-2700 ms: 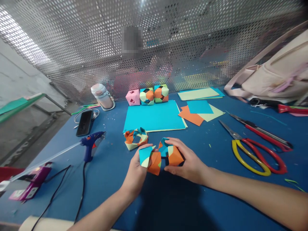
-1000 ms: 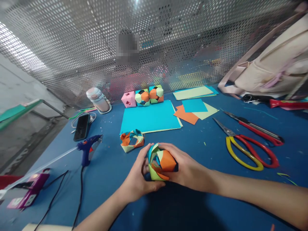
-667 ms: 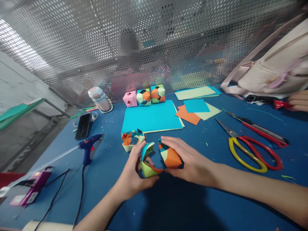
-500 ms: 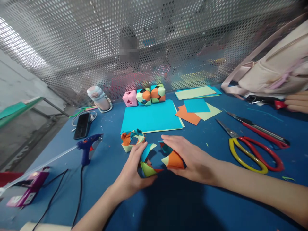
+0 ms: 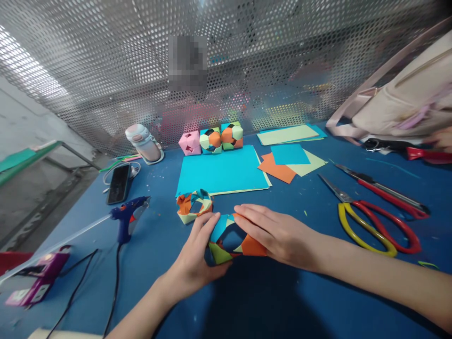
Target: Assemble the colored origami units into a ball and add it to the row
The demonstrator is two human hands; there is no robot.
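Between my two hands is a folded paper ring (image 5: 221, 253) in blue, green and orange, its sections meeting around an open middle. My left hand (image 5: 192, 252) grips its left side, thumb below and fingers on top. My right hand (image 5: 278, 233) wraps over the orange right side, fingertips on the upper edge; the palm hides part of the paper. Just beyond my left fingers, a second folded paper ring (image 5: 185, 216) in orange, blue and pale green rests on the table.
Blue paper sheets (image 5: 219, 172) lie ahead, with folded paper cubes (image 5: 212, 141) behind. Loose squares (image 5: 278, 168), scissors (image 5: 367, 221) and a red cutter (image 5: 384, 190) are right. A glue gun (image 5: 127, 214), phone (image 5: 119, 183) and bottle (image 5: 143, 143) stand left. Another person's hand (image 5: 443, 140) shows far right.
The two paper parts, apart before, are now brought together into one ring. My right hand's fingers have moved left over the top edge. The other person's hand has shifted.
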